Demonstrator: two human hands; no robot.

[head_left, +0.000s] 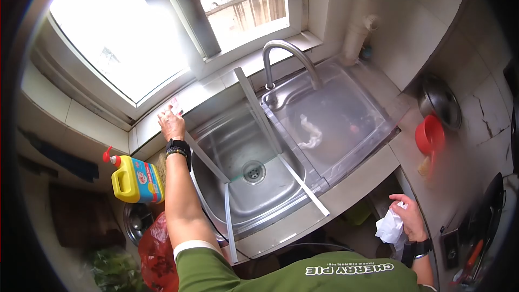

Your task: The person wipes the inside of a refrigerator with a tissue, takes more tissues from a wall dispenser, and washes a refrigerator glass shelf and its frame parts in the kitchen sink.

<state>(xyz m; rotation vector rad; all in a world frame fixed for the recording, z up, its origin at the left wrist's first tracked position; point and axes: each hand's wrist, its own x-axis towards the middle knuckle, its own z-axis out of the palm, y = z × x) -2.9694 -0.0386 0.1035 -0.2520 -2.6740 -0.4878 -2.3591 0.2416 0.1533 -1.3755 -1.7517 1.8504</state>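
My left hand (172,123) reaches to the tiled window sill, its fingers closed round a small pinkish-white item (176,106) whose details are unclear. In my right hand (412,220), at the lower right, is a crumpled white tissue (390,227). Between the hands lies a steel sink (216,146) with a drain (253,172). Its right side is covered by a clear plastic sheet (340,113), on which a crumpled white strip (310,133) lies. Grey and white metal strips (254,103) rest across the open basin.
A curved faucet (289,45) stands behind the sink. To the left are a yellow detergent bottle (138,179) and a red plastic bag (159,254). A red ladle (431,135) and a metal lid (440,100) are at the right wall. The window (238,5) is ahead.
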